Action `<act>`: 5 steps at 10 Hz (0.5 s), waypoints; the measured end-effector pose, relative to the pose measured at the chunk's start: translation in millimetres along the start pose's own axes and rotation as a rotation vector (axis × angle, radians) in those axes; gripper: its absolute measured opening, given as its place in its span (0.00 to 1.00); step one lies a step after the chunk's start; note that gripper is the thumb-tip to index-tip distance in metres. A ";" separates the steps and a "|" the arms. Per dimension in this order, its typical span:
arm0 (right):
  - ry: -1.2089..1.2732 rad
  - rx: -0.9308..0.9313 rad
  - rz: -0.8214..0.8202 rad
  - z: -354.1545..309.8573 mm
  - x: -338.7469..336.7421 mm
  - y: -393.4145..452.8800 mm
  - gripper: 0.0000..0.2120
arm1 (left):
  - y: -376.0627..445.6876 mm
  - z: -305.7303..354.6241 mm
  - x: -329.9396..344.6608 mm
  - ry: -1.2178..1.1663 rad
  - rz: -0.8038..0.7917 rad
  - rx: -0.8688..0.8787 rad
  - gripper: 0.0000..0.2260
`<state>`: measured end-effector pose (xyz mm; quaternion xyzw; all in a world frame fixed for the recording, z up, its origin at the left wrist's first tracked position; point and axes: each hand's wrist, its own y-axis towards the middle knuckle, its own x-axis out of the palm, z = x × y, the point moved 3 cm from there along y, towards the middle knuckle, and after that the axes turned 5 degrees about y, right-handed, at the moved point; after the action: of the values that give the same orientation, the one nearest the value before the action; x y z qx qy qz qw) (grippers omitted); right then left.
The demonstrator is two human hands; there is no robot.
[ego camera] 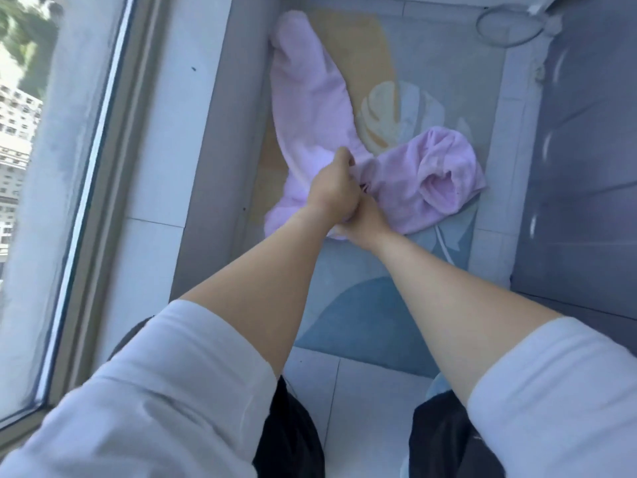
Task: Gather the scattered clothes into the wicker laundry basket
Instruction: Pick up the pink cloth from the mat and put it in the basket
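A pink fleece garment (310, 108) lies spread on a patterned rug (444, 84) on the floor, one long part stretching away and another bunched part (434, 174) to the right. My left hand (332, 188) is closed on the fabric where the two parts meet. My right hand (365, 220) sits just below it, fingers curled into the same fabric. Both arms reach forward and down from white rolled sleeves. No wicker basket is in view.
A large window with a grey frame (103, 167) runs along the left. A dark grey sofa or mattress edge (586, 167) borders the rug on the right. A round wire object (506, 25) lies at the far right corner. White floor tiles (344, 391) lie under me.
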<state>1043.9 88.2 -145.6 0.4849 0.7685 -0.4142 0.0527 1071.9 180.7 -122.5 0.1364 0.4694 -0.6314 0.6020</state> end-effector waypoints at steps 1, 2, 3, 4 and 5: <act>0.042 0.131 0.108 -25.2 -46.0 -53.9 0.13 | -36.4 56.3 -23.1 -0.044 -0.049 0.061 0.13; -0.007 0.194 0.128 -57.6 -93.9 -95.4 0.12 | -82.6 108.3 -68.6 -0.114 -0.121 0.057 0.23; -0.006 0.191 0.111 -106.7 -137.5 -149.8 0.13 | -123.8 143.8 -119.4 -0.155 -0.245 -0.028 0.38; 0.111 0.189 0.124 -161.3 -187.2 -225.3 0.13 | -175.9 193.4 -188.2 -0.145 -0.392 -0.115 0.45; 0.312 0.305 0.154 -196.0 -232.8 -296.5 0.14 | -224.5 247.3 -243.2 -0.044 -0.475 -0.015 0.44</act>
<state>994.8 4.3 268.0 0.6026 0.6567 -0.4403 -0.1089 1027.6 110.1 282.2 0.0040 0.4797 -0.7547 0.4476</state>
